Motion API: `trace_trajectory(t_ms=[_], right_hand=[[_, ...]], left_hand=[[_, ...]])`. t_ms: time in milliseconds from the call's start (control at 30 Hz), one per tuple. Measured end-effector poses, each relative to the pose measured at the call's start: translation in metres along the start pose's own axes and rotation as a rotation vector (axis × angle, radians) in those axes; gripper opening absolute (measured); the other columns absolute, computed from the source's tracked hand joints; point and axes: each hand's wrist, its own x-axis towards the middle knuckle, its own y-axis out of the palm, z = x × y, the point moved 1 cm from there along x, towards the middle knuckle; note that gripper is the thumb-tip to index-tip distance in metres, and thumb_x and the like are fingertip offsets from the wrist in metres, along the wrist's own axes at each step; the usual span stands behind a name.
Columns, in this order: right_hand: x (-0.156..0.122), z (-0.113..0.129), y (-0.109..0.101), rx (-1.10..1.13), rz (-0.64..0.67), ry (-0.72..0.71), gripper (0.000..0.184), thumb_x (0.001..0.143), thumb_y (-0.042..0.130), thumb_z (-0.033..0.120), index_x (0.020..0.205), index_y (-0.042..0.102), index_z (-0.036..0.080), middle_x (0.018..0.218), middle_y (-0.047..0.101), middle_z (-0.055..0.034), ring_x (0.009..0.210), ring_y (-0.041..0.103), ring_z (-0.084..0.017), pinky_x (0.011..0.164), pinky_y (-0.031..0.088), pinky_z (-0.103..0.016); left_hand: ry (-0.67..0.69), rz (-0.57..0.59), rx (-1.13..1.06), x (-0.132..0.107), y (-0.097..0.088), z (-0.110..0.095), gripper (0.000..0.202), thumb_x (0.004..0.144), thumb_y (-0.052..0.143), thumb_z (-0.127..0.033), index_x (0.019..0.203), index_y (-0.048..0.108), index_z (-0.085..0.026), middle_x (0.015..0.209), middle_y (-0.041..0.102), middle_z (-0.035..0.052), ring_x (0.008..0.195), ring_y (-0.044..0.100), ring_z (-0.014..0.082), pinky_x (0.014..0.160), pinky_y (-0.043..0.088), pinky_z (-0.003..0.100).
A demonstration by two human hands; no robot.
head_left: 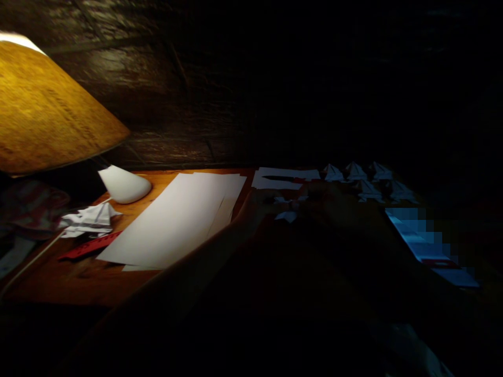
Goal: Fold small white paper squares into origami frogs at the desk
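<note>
In deep shadow at the middle of the table, my left hand (259, 203) and my right hand (323, 203) are close together. Between them is a small piece of folded white paper (286, 215), and the fingers of both hands appear closed on it. Darkness hides the exact grip and most of the folds. Just behind my hands, a dark blade-like tool (280, 179), perhaps a knife, lies on a stack of smaller white paper (261, 183). Beyond my right hand stand several folded paper figures (367, 189) with pointed tops.
Large white sheets (173, 220) lie left of my hands. Further left are a lit lamp (126, 184), its cord, a crumpled-looking folded paper (94, 219) and a flat red object (90, 246). A glowing blue screen (408, 233), partly pixelated, is at the right. A dark wall rises behind.
</note>
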Motion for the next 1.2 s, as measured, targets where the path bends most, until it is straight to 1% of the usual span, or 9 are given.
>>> trace_trajectory(t_ms=[133,300,400,533,667,767,867,1067,1200], right_hand=[[0.002,0.000,-0.004,0.047,0.036,0.051,0.031,0.063,0.091,0.040,0.066,0.068,0.019,0.070,0.067,-0.0012,0.064,0.061,-0.015,0.058,0.046,-0.029],[0.003,0.000,-0.006,-0.016,-0.019,0.042,0.033,0.060,0.091,0.043,0.066,0.069,0.019,0.066,0.067,-0.0011,0.060,0.060,-0.014,0.053,0.045,-0.028],[0.002,0.002,-0.005,-0.031,-0.045,0.018,0.034,0.061,0.090,0.045,0.064,0.068,0.019,0.065,0.068,-0.0014,0.057,0.059,-0.014,0.050,0.044,-0.026],[0.001,0.005,-0.002,-0.007,-0.072,0.035,0.037,0.058,0.092,0.044,0.064,0.067,0.018,0.064,0.066,-0.0002,0.055,0.058,-0.012,0.048,0.044,-0.024],[0.003,0.000,-0.002,0.055,-0.047,0.027,0.036,0.062,0.091,0.044,0.067,0.066,0.018,0.068,0.066,-0.0006,0.062,0.061,-0.014,0.053,0.046,-0.026],[0.005,-0.007,-0.002,0.044,-0.027,0.014,0.035,0.066,0.090,0.043,0.072,0.066,0.018,0.071,0.066,-0.0005,0.064,0.061,-0.014,0.056,0.047,-0.026],[0.005,-0.009,-0.001,0.034,-0.025,0.015,0.033,0.069,0.088,0.042,0.077,0.067,0.018,0.076,0.067,-0.0007,0.065,0.061,-0.014,0.058,0.047,-0.027],[0.003,-0.003,0.001,-0.008,-0.007,-0.039,0.030,0.074,0.085,0.042,0.080,0.068,0.018,0.078,0.068,-0.0009,0.068,0.061,-0.014,0.063,0.049,-0.028],[0.005,-0.004,0.000,-0.039,-0.019,-0.079,0.029,0.075,0.083,0.043,0.077,0.068,0.018,0.077,0.066,-0.0008,0.069,0.060,-0.014,0.064,0.048,-0.029]], left_hand=[[-0.019,-0.021,-0.024,0.000,0.001,0.003,0.031,0.072,0.084,-0.042,0.063,0.067,-0.017,0.064,0.061,0.0002,0.061,0.054,0.0118,0.056,0.042,0.026],[-0.023,-0.046,-0.025,-0.001,0.004,0.001,0.032,0.074,0.084,-0.044,0.070,0.068,-0.016,0.065,0.061,0.0003,0.061,0.054,0.0110,0.055,0.040,0.024],[-0.006,-0.070,0.021,-0.002,0.005,-0.001,0.032,0.075,0.084,-0.044,0.074,0.068,-0.016,0.068,0.062,0.0001,0.063,0.056,0.0110,0.055,0.040,0.023],[0.039,-0.067,0.078,-0.002,0.007,-0.003,0.034,0.076,0.084,-0.046,0.078,0.068,-0.016,0.070,0.064,0.0003,0.064,0.058,0.0116,0.056,0.043,0.023],[0.090,-0.025,0.045,-0.001,0.009,-0.004,0.034,0.077,0.083,-0.048,0.079,0.069,-0.017,0.074,0.067,0.0009,0.071,0.064,0.0136,0.064,0.049,0.025],[0.080,-0.056,0.073,0.000,0.009,-0.006,0.034,0.079,0.081,-0.049,0.076,0.069,-0.017,0.069,0.066,0.0003,0.067,0.062,0.0134,0.061,0.049,0.025],[0.067,-0.091,0.095,0.000,0.007,-0.006,0.032,0.080,0.079,-0.047,0.075,0.069,-0.017,0.070,0.068,0.0015,0.066,0.061,0.0135,0.059,0.048,0.025],[0.073,-0.109,0.070,0.000,0.004,-0.001,0.025,0.083,0.077,-0.040,0.075,0.069,-0.017,0.069,0.066,0.0005,0.063,0.059,0.0118,0.058,0.045,0.024],[0.095,-0.096,0.130,0.001,0.002,0.002,0.024,0.085,0.075,-0.038,0.076,0.068,-0.016,0.070,0.067,0.0009,0.065,0.061,0.0122,0.059,0.047,0.024]])
